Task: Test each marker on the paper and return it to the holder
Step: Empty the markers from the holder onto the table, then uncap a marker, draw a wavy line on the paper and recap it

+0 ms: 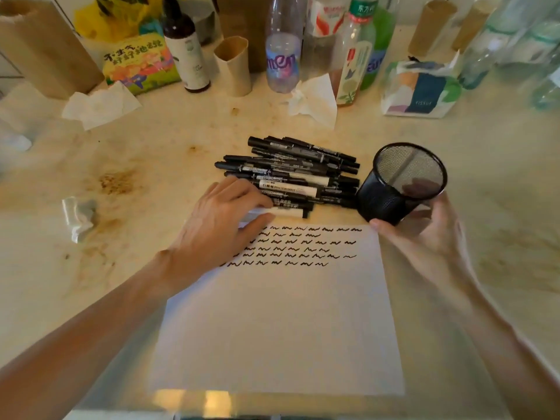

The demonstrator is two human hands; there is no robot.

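A white sheet of paper (pixel 281 322) lies in front of me with several rows of black squiggles across its top. Just beyond it sits a pile of black and white markers (pixel 291 171). My left hand (pixel 218 219) rests at the pile's near left side, its fingers pinching a white-barrelled marker (pixel 288 212) that lies along the paper's top edge. My right hand (pixel 424 234) grips a black mesh holder (pixel 400 184) from below, tilted so its mouth faces me. The holder looks empty inside.
Bottles (pixel 283 53), cardboard tubes (pixel 235 66), a tissue pack (pixel 424 89), a snack bag (pixel 139 65) and crumpled tissues (pixel 100 106) crowd the far side of the stained table. A crumpled wrapper (pixel 79 216) lies to the left.
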